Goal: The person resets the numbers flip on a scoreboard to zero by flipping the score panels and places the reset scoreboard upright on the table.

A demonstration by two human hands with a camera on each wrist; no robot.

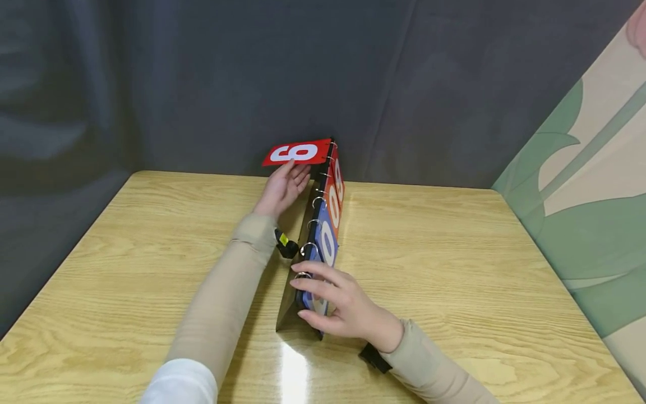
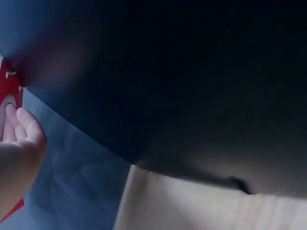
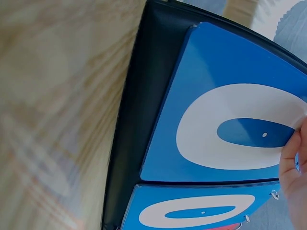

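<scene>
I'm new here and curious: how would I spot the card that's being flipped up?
On the wooden table stands a tent-shaped flip scoreboard ringed along its top. At its far end the left hand lifts one red card out flat. Unlike the hanging blue and red zeros, it shows a white 9.

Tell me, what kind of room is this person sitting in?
Probably a small screened-off work corner, not a sports hall. A light wooden table stands against dark grey fabric screens, with a leaf-patterned wall panel beside it. Only a tabletop flip scoreboard with red and blue number cards stands there.
</scene>
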